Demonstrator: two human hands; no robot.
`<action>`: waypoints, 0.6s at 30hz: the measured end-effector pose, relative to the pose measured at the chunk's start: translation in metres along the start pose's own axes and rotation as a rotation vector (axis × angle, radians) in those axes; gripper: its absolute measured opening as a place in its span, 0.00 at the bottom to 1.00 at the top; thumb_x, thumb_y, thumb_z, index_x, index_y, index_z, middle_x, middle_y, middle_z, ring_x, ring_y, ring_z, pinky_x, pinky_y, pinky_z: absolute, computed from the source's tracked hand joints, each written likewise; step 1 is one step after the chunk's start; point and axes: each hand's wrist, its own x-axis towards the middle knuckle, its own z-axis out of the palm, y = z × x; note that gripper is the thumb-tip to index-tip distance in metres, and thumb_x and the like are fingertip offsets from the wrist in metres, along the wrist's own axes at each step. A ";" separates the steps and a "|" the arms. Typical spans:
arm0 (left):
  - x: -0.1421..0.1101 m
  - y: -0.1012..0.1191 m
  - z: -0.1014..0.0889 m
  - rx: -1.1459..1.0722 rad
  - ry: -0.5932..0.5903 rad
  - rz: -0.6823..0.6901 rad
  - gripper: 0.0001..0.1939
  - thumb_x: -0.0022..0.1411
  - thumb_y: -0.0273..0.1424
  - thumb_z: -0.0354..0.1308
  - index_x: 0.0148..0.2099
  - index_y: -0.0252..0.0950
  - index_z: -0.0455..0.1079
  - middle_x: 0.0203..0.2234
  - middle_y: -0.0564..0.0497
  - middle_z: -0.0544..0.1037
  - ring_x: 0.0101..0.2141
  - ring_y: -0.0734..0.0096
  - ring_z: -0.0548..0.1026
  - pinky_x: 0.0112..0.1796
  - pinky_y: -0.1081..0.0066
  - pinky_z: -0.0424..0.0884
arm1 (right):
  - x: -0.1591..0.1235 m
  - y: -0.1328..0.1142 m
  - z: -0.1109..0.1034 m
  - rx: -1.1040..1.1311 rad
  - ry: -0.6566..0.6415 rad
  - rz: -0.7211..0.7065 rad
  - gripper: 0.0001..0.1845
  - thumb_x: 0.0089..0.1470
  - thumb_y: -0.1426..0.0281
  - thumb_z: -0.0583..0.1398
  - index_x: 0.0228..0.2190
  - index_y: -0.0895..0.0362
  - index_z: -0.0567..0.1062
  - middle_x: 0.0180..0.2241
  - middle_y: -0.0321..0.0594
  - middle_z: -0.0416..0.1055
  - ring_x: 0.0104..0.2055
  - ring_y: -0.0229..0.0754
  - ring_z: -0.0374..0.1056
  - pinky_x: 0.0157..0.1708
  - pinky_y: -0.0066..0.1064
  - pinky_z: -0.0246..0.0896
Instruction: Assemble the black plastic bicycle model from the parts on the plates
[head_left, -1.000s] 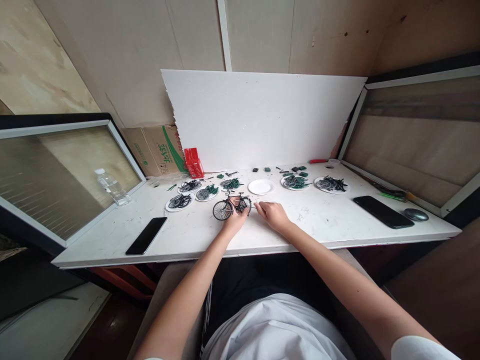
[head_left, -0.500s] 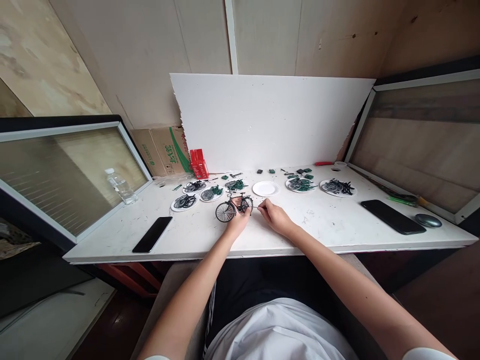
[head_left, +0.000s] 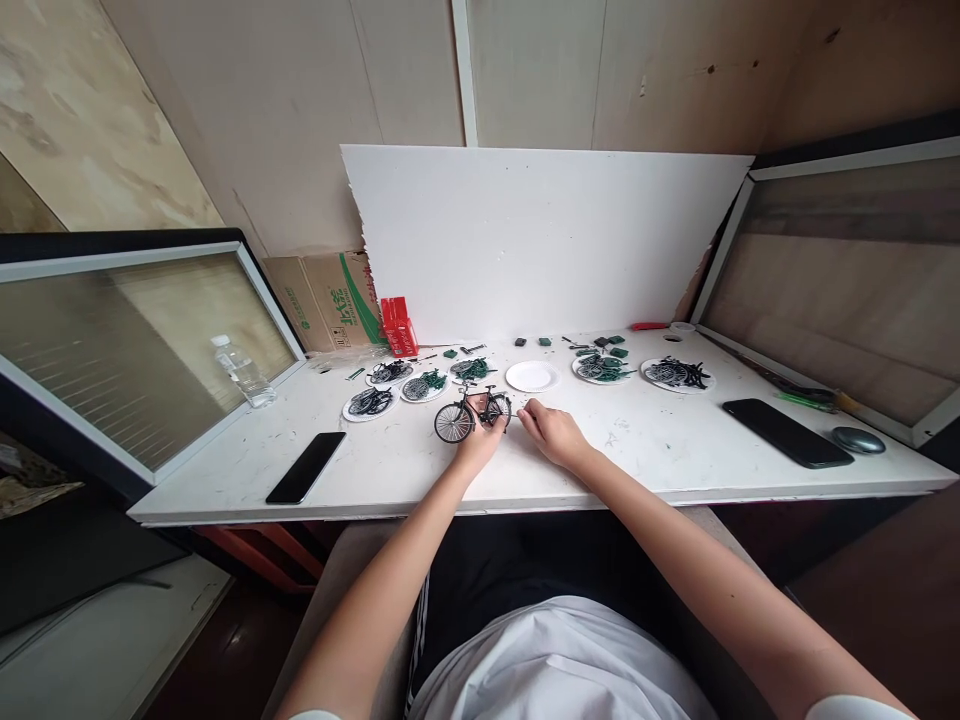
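Note:
A black model bicycle (head_left: 454,423) is upright in my left hand (head_left: 481,445), whose fingers grip it near the rear wheel and frame. The front wheel points left. Just right of the rear wheel, my right hand (head_left: 551,432) is closed in a pinch, with its fingertips close to the wheel. Whatever it pinches is too small or hidden to make out. Behind the bicycle stand paper plates of bicycle parts, among them a plate of green parts (head_left: 470,369) and a plate of black wheels and frames (head_left: 371,402). A bare white plate (head_left: 532,376) lies behind my hands.
Two more plates of parts, a green-and-black one (head_left: 602,368) and a black one (head_left: 677,374), stand to the right. A phone (head_left: 306,468) and a bottle (head_left: 244,372) are at left; another phone (head_left: 786,432) and a mouse (head_left: 858,440) at right. A white board (head_left: 540,240) closes the back.
The bicycle and my left hand have shifted slightly right, nearer my right hand. A thin dark piece seen between the right fingertips and the rear wheel no longer shows clearly.

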 end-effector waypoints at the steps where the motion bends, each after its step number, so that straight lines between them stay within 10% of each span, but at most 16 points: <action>1: 0.000 0.000 0.000 0.004 0.004 0.006 0.21 0.62 0.29 0.65 0.56 0.40 0.66 0.56 0.40 0.76 0.58 0.57 0.76 0.63 0.53 0.70 | -0.001 -0.001 -0.001 0.029 0.000 -0.011 0.12 0.74 0.58 0.51 0.41 0.52 0.67 0.29 0.40 0.77 0.27 0.46 0.71 0.26 0.31 0.51; 18: 0.003 0.001 0.000 0.012 0.013 0.067 0.21 0.60 0.26 0.64 0.55 0.39 0.67 0.55 0.38 0.76 0.60 0.55 0.75 0.65 0.51 0.68 | 0.000 0.007 0.000 0.108 -0.037 -0.114 0.08 0.72 0.61 0.52 0.40 0.51 0.63 0.39 0.43 0.78 0.32 0.46 0.71 0.29 0.32 0.57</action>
